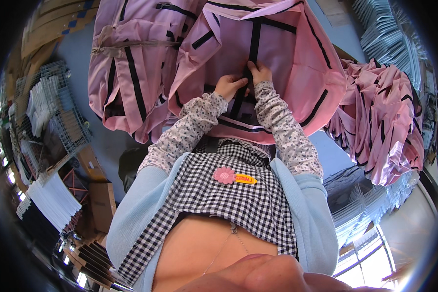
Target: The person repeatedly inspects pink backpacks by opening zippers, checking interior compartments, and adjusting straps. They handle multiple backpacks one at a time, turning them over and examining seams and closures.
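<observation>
A pink fabric bag (287,53) with black trim lies spread in front of me, its wide mouth facing up. Down the middle of its inside runs a black strap (254,41). My right hand (261,74) pinches this strap between thumb and fingers. Just left and a little nearer, my left hand (230,87) has its fingers curled closed at the same strap; its fingertips are partly hidden. Both hands are inside the bag's mouth, almost touching.
To the left lies a bundle of folded pink bags (136,73) tied with a cord (131,45). At the right is a heap of pink fabric pieces with black trim (382,121). Wire mesh racks (65,107), white stacked sheets (56,199) and a cardboard box (102,207) stand farther left.
</observation>
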Demonstrator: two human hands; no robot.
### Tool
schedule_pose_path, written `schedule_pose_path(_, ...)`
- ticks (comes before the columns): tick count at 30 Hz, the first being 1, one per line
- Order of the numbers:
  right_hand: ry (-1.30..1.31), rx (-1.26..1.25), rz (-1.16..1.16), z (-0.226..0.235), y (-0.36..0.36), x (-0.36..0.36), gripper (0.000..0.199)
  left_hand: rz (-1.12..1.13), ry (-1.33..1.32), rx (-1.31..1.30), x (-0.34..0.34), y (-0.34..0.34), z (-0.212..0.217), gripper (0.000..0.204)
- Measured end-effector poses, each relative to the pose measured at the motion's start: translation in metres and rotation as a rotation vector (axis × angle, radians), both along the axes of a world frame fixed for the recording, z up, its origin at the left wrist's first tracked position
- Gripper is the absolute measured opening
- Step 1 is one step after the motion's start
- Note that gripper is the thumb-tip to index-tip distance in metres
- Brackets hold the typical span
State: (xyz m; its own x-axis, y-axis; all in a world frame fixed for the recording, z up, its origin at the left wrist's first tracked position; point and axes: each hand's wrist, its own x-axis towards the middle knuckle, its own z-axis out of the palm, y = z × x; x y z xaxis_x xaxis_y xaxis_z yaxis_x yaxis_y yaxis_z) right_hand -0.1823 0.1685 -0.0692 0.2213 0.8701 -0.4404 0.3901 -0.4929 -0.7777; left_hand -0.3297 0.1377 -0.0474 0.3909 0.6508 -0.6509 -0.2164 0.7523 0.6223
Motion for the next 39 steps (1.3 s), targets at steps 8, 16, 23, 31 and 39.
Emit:
schedule_pose_path(8, 0.075, 0.133, 0.299, 0.029, 0.012, 0.028, 0.047, -0.523, 0.641, 0.762, -0.029, 0.012, 0.028, 0.070)
schedule_pose_path(16, -0.800, 0.081, 1.067, 0.098, -0.118, 0.103, 0.120, -1.101, 1.037, 1.218, -0.124, -0.058, 0.005, 0.083)
schedule_pose_path(23, -0.778, 0.438, 0.750, 0.074, -0.124, 0.103, 0.029, -1.194, 1.038, 1.244, -0.119, -0.061, 0.035, 0.048)
schedule_pose_path(31, -0.591, 0.899, 0.365, 0.219, -0.076, 0.121, 0.023, -0.524, 1.160, 1.837, -0.100, -0.020, 0.216, 0.033)
schedule_pose_path(39, -0.293, 1.502, -0.056, 0.342, -0.075, 0.123, 0.073, 0.166, 1.276, 2.207, -0.085, 0.031, 0.331, 0.033)
